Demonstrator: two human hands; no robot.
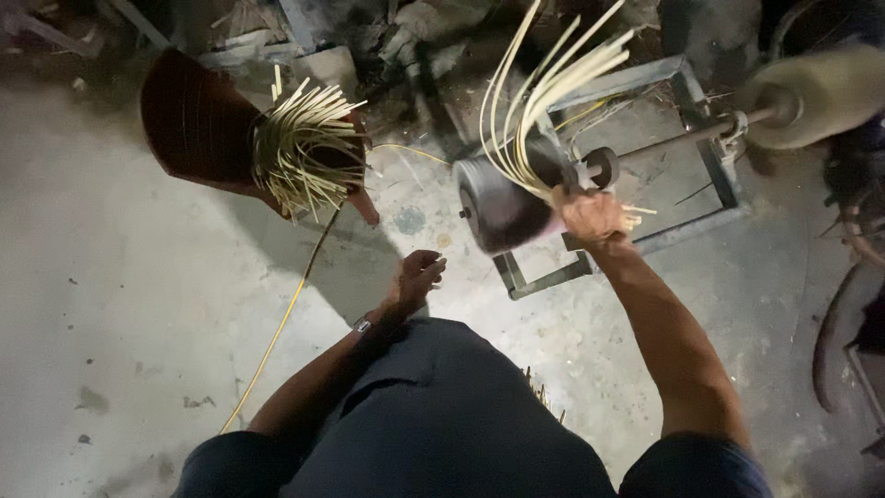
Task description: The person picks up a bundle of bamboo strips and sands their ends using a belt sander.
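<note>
Strip bundle [304,148] on chair [194,124], left of drum [498,203]

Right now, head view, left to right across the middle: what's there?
Dark red chair → bundle of pale strips on it → empty left hand → grey drum of the machine → right hand gripping a fan of strips → pale roller on the shaft.

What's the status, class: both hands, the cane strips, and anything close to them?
Right hand gripping bunch of cane strips against the spinning drum. Left hand empty, fingers curled, over the floor. More strips bundled in brown container; yellow cord trailing nearby.
</note>
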